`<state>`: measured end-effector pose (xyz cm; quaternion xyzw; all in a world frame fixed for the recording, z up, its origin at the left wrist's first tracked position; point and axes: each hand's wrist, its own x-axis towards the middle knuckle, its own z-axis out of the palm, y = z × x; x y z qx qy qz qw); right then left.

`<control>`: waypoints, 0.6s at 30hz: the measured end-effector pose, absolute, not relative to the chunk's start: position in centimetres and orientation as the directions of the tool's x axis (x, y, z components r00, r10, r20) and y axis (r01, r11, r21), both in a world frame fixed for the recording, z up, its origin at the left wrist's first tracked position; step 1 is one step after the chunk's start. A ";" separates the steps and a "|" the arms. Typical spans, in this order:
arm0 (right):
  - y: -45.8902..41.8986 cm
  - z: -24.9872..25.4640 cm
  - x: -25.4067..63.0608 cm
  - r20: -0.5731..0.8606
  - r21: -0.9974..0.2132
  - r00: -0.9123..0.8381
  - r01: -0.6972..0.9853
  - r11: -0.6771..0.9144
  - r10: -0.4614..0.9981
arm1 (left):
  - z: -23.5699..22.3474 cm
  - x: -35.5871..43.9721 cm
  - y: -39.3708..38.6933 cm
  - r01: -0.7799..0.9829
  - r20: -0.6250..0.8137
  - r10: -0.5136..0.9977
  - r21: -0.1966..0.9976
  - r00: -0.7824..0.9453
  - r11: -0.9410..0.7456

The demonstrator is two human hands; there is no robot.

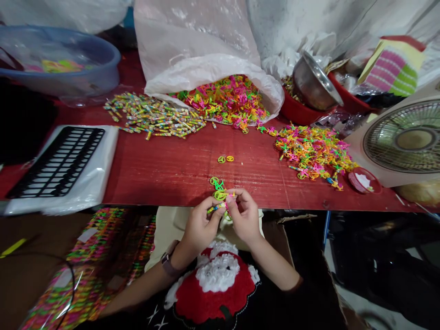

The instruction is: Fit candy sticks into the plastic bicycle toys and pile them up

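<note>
Over the table's front edge, my left hand and my right hand meet, fingers closed. A short, colourfully patterned tube is pinched in my left fingers. Between my right thumb and fingers is a small pink and yellow plastic piece, pressed against the tube; its full shape is hidden. Just beyond my fingertips a yellow-green wheel and a green toy bicycle show. Farther back, two loose wheels, one green and one orange, lie on the red table.
Patterned tubes are heaped beside a white sack spilling plastic parts. Another colourful pile lies right, near a small red basket and a fan. Black plastic racks and a blue basin are left.
</note>
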<state>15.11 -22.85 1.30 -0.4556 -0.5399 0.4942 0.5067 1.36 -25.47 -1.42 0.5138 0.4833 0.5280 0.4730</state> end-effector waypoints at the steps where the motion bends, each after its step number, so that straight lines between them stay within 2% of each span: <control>1: -23.1 1.0 14.9 0.138 -0.989 -0.059 0.036 0.140 0.989 | -1.3 1.4 -25.4 -0.023 0.079 0.996 0.997 -0.034 -0.080; 5: -23.2 0.1 14.2 0.262 -0.942 -0.071 0.195 0.271 0.962 | -1.6 1.6 -25.2 -0.056 0.046 0.998 0.997 -0.032 -0.048; 8: -21.5 1.1 16.4 0.335 -0.895 -0.084 0.285 0.345 0.938 | -1.9 0.8 -24.9 0.032 0.052 0.998 0.998 0.040 -0.053; 10: -19.2 2.9 20.1 0.419 -0.849 0.071 0.383 0.363 0.905 | -1.7 -0.8 -24.0 0.141 0.074 0.996 0.987 0.040 -0.079; 12: -16.7 4.8 24.9 0.494 -0.794 0.362 0.557 0.241 0.791 | -1.0 -3.3 -22.1 0.291 0.131 0.989 0.951 -0.070 -0.105; 13: -15.5 5.5 27.2 0.511 -0.739 0.432 0.663 0.123 0.743 | -0.6 -4.8 -20.8 0.386 0.185 0.974 0.915 -0.133 -0.121; 15: -13.9 6.3 30.1 0.561 -0.582 0.468 0.809 -0.077 0.683 | 0.3 -8.0 -17.6 0.623 0.325 0.922 0.771 -0.209 -0.131; 16: -13.5 6.4 30.5 0.590 -0.516 0.442 0.850 -0.106 0.676 | 0.7 -9.6 -15.8 0.725 0.358 0.910 0.682 -0.209 -0.102; 18: -13.7 5.7 29.0 0.586 -0.482 0.325 0.876 -0.004 0.742 | 1.1 -12.4 -12.0 0.858 0.354 0.907 0.514 -0.228 0.014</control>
